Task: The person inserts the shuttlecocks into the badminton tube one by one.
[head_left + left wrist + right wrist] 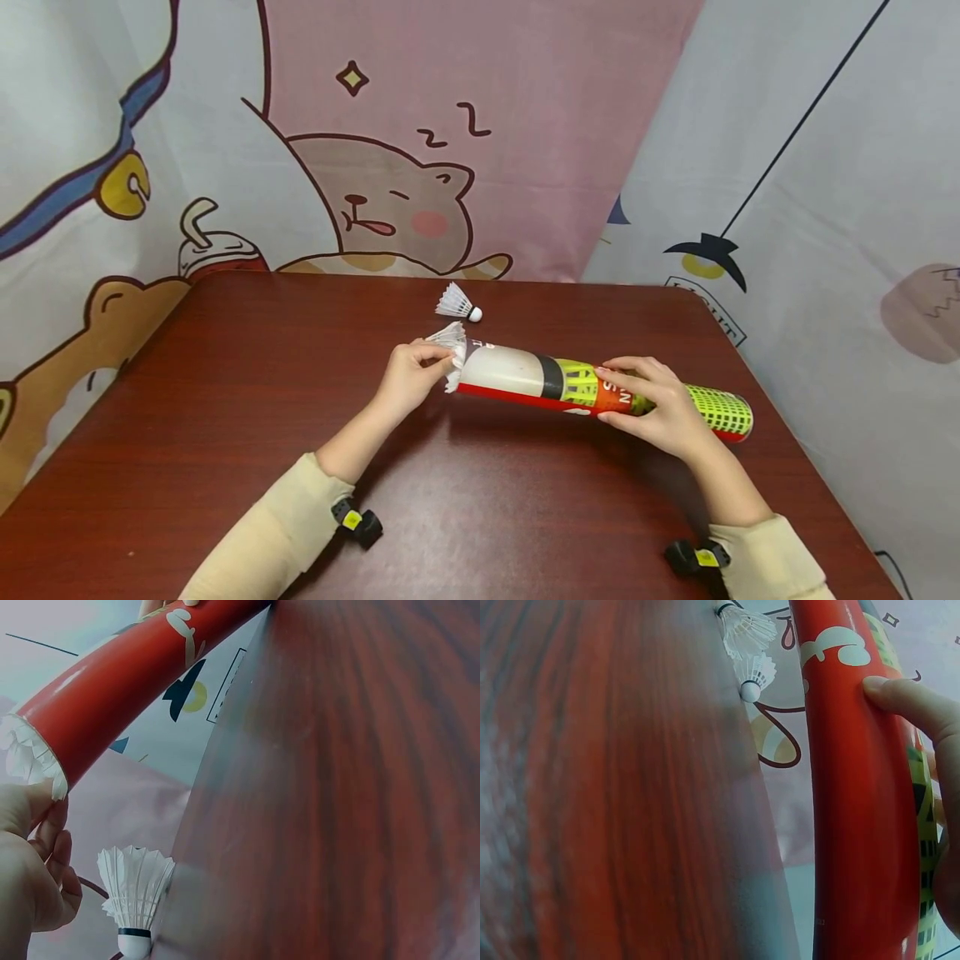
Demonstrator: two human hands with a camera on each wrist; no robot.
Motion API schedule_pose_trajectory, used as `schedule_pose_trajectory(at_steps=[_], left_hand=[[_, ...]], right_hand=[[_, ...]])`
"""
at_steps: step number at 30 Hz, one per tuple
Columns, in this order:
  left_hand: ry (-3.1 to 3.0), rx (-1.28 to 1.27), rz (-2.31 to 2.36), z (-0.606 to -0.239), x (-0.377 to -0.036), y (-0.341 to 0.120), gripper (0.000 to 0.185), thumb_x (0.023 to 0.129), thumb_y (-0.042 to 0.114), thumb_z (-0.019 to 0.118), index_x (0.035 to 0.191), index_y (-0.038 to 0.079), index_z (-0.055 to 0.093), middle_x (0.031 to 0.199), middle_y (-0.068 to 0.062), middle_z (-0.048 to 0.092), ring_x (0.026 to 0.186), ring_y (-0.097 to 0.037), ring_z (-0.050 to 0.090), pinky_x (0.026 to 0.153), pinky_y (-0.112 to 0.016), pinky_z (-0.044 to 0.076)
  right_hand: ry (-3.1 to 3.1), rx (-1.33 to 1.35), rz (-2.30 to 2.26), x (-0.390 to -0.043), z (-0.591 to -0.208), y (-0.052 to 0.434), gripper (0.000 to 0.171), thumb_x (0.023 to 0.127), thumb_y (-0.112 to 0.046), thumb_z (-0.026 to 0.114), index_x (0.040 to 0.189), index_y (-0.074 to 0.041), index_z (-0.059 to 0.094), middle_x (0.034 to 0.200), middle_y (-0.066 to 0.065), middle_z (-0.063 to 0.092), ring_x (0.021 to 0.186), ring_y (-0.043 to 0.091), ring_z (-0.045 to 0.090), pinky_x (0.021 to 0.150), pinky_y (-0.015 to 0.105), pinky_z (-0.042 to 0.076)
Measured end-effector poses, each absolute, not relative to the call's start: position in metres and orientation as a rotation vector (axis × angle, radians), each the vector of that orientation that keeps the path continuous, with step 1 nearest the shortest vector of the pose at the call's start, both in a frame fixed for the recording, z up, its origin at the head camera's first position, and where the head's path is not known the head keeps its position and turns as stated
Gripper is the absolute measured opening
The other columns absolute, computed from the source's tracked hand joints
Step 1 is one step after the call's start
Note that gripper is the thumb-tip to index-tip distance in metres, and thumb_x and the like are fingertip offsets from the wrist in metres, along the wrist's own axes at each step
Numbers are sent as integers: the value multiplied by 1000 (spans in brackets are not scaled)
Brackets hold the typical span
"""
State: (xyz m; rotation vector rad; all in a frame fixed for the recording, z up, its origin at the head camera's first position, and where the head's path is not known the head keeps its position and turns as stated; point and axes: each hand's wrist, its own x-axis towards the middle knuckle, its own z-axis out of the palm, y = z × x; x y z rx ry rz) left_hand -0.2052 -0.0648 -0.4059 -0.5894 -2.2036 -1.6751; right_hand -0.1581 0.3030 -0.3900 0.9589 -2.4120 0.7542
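Note:
My right hand (660,404) grips a shuttlecock tube (517,372) round its body, fingers over the top and thumb on the near side. The tube lies slanted above the table, its mouth toward my left. White feathers of a shuttlecock (450,335) stick out of that mouth, and my left hand (411,379) pinches their edge between thumb and fingers. In the left wrist view, the feather skirt (28,754) fills the red tube's end; the cork is hidden. Another white shuttlecock (457,303) lies on its side behind the tube mouth.
A dark reddish wooden table (465,517) with rounded far corners lies beneath both hands. Behind it hangs a cartoon-printed cloth (525,150). In the right wrist view, two shuttlecocks show beside the tube, one of them a nearer shuttlecock (756,675). A black cable (894,571) shows at lower right.

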Motion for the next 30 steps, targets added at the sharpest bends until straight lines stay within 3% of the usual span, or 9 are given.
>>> schedule_pose_trajectory(at_steps=[4,7,12,16,19,30], left_hand=[[-2198,-613,-1640,-403,-203,-62,7,75,-7,75,81,-4,75,83,-14,71,86,-29,62,87,-38,47],[-2208,-632,-1616,-402,-202,-60,8,76,-7,75,81,-2,76,83,-10,71,85,-24,61,73,-29,48],[-2198,-680,-1558,-401,-202,-57,8,75,-9,74,80,-3,75,81,-9,70,84,-23,60,74,-31,48],[-2185,-698,-1514,-401,-201,-54,10,73,-13,73,78,-5,75,79,-11,69,83,-27,61,87,-43,45],[-2194,-720,-1467,-400,-200,-51,12,71,-15,70,75,-5,74,77,-11,68,83,-28,61,95,-45,40],[-2228,-779,-1360,-397,-200,-52,16,70,-14,69,72,1,75,76,-3,69,83,-21,58,76,-32,45]], right_hand=[[-2413,966,748,-158,-389,303,70,59,-11,91,124,-16,67,120,4,60,109,20,49,81,33,42],[-2410,970,753,-158,-388,304,70,58,-12,91,124,-16,67,119,5,60,108,20,49,82,33,41],[-2408,974,755,-158,-389,304,69,59,-12,91,123,-16,67,119,6,60,108,21,50,83,34,41],[-2423,968,767,-157,-389,303,68,60,-13,90,124,-16,67,120,5,60,109,21,50,84,33,40],[-2433,965,774,-157,-389,303,68,60,-14,90,123,-16,67,121,5,59,109,21,49,85,33,40],[-2419,958,767,-158,-390,303,69,59,-12,91,124,-15,67,120,5,59,109,21,49,82,30,41]])
